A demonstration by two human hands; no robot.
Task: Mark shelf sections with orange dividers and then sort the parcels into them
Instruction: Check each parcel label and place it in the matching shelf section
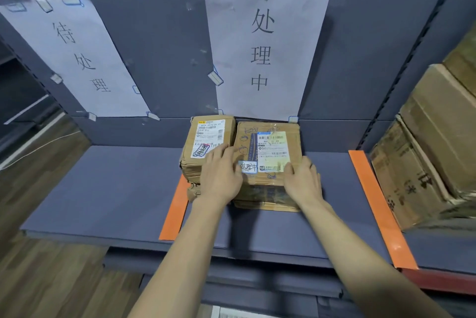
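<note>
1. The big grey shelf (108, 188) has three parts. Two orange dividers mark them: the left divider (175, 214) and the right divider (378, 204).
2. Two paper signs hang on the back wall. The left sign (77, 54) is above the left part, which has no parcel in it. The middle sign (265, 47) is above the middle part.
3. Big brown boxes (422, 142) fill the space to the right of the right divider. They sit well apart from the hands.
4. Two parcels sit side by side in the middle part, pushed to the back wall. The right parcel (270, 142) is wider, and its long side runs front to back. The left parcel (206, 137) is smaller, and its front corner sits on the far end of the left divider.
5. Both parcels lie straight ahead of the person, just past the hands.
6. The left hand (221, 176) lies flat, fingers straight, across the place where the two parcels meet.
7. The right hand (304, 181) presses on the front right corner of the right parcel. Its fingers look mostly straight, not wrapped around.
8. I think the left parcel needs a small push to the right to clear the divider. The left hand is nearer, but the right parcel blocks the way.
</note>
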